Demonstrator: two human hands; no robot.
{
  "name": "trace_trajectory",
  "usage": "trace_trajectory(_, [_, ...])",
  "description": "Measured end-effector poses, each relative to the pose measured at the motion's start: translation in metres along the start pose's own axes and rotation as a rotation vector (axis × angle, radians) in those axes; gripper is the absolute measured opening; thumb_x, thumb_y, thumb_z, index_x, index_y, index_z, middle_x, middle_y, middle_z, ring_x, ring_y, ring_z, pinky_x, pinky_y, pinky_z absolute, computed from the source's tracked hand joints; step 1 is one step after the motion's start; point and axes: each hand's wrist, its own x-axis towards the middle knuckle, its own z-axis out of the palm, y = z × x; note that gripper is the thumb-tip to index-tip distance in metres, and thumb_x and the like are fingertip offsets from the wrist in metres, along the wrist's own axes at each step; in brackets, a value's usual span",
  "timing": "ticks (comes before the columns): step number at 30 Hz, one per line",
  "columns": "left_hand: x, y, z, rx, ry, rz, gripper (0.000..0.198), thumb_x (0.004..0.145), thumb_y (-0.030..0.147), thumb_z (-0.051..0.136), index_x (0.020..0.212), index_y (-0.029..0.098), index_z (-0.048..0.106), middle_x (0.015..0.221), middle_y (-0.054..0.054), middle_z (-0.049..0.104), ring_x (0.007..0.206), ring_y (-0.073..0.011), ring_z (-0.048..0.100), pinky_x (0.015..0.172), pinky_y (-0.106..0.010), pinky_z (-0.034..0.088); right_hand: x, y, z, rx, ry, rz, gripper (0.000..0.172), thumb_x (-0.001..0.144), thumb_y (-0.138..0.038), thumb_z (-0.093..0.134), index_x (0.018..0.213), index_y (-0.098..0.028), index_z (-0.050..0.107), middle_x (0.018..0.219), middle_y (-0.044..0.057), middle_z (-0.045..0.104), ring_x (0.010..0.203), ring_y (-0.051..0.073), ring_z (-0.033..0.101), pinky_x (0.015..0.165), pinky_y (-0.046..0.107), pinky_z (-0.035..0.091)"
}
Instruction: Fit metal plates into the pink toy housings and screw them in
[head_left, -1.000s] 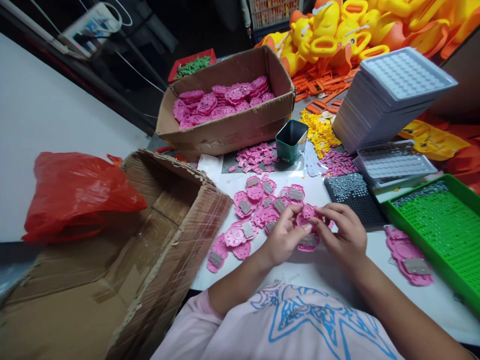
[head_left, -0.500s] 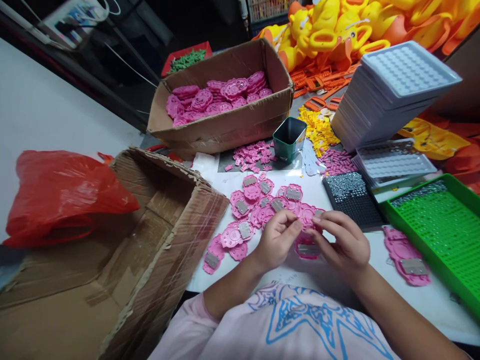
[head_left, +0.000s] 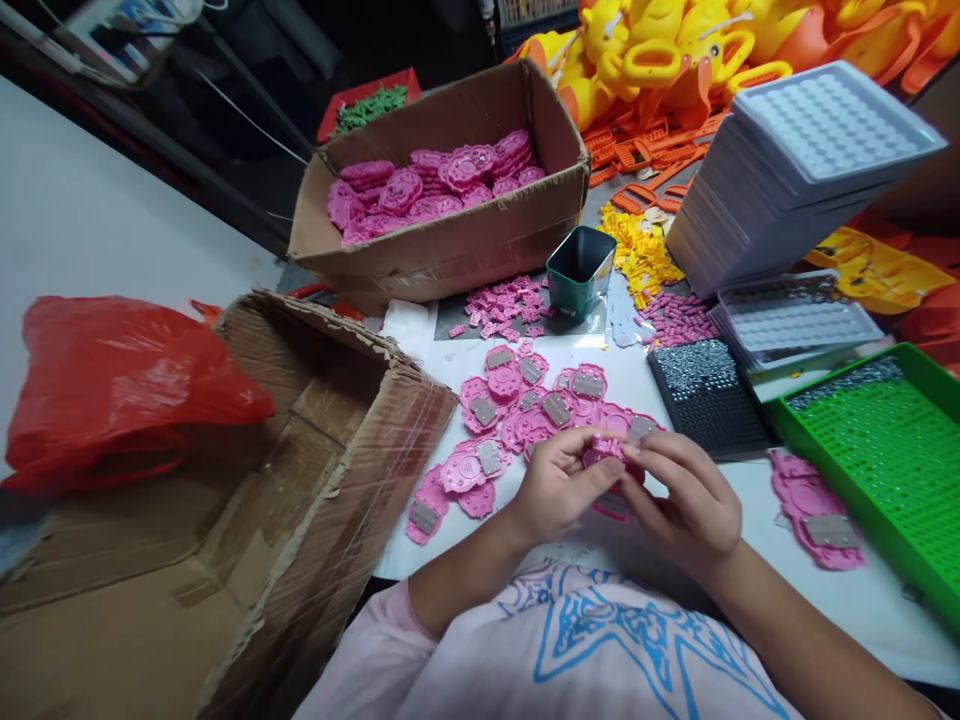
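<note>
In front of my chest, both hands are closed on a pink plastic part (head_left: 604, 452) with a scalloped edge, held tilted above the table. My left hand (head_left: 561, 478) pinches its left side, with the thumb across the front. My right hand (head_left: 686, 492) grips its right side between thumb and fingers, which hide much of it. Pink plastic (head_left: 611, 508) also shows just below the hands; whether it belongs to the held part I cannot tell. Beyond them lies a loose pile of pink plastic casings (head_left: 517, 430), several fitted with a grey metal plate (head_left: 556, 408).
A cardboard box (head_left: 450, 255) of pink parts stands behind a green cup (head_left: 574, 290). Left is an open carton (head_left: 405, 430) with a red bag (head_left: 135, 385). Right are a black block (head_left: 720, 425), a green tray (head_left: 892, 470), stacked white trays (head_left: 772, 200) and a pink casing (head_left: 810, 510).
The pink part between my hands now stands tilted up and shows more of itself. My left fingers have stretched over its top, and the metal plate seen below the hands is now hidden.
</note>
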Motion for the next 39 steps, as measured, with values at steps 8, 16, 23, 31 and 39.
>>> trace_trajectory(8, [0.006, -0.008, -0.006, -0.192, 0.056, -0.038, 0.036, 0.073, 0.046, 0.072, 0.084, 0.013, 0.064, 0.069, -0.001, 0.063, 0.057, -0.0087, 0.057, 0.057, -0.02, 0.047, 0.001, -0.003, -0.002, 0.103, -0.115, -0.035, 0.048, 0.078, -0.016, 0.062, 0.125, -0.018, 0.053, 0.094, 0.01, 0.062, 0.088, 0.018, 0.061, 0.074, 0.032, 0.054])
trace_trajectory(16, [0.007, -0.007, -0.009, -0.302, 0.005, -0.102, 0.044, 0.07, 0.052, 0.073, 0.082, 0.014, 0.055, 0.056, 0.002, 0.057, 0.044, -0.0086, 0.054, 0.043, -0.017, 0.043, -0.004, -0.001, -0.003, 0.149, -0.091, 0.009, 0.049, 0.078, -0.015, 0.059, 0.126, -0.021, 0.052, 0.095, 0.009, 0.062, 0.089, 0.019, 0.061, 0.075, 0.034, 0.055])
trace_trajectory(23, [0.004, -0.009, -0.011, -0.354, -0.062, -0.126, 0.041, 0.073, 0.051, 0.071, 0.081, 0.013, 0.056, 0.054, 0.001, 0.057, 0.039, -0.0076, 0.052, 0.04, -0.016, 0.041, -0.001, -0.004, -0.001, 0.175, -0.1, -0.002, 0.044, 0.078, -0.012, 0.058, 0.121, -0.018, 0.055, 0.092, 0.009, 0.062, 0.087, 0.018, 0.061, 0.073, 0.032, 0.054])
trace_trajectory(31, [-0.001, -0.005, -0.009, -0.166, -0.059, -0.047, 0.034, 0.077, 0.044, 0.07, 0.083, 0.012, 0.061, 0.07, -0.001, 0.057, 0.058, -0.0059, 0.051, 0.055, -0.017, 0.04, -0.003, 0.0, -0.002, 0.181, -0.11, -0.083, 0.049, 0.077, -0.014, 0.058, 0.126, -0.017, 0.053, 0.1, 0.012, 0.057, 0.094, 0.021, 0.058, 0.074, 0.036, 0.054])
trace_trajectory(39, [0.002, 0.0, 0.002, -0.313, -0.021, -0.16, 0.034, 0.073, 0.042, 0.074, 0.075, 0.011, 0.06, 0.065, -0.001, 0.058, 0.055, -0.0069, 0.053, 0.053, -0.017, 0.041, -0.007, 0.011, 0.002, 0.078, -0.074, -0.131, 0.047, 0.077, -0.023, 0.06, 0.123, -0.018, 0.055, 0.108, 0.013, 0.051, 0.102, 0.025, 0.053, 0.084, 0.045, 0.051])
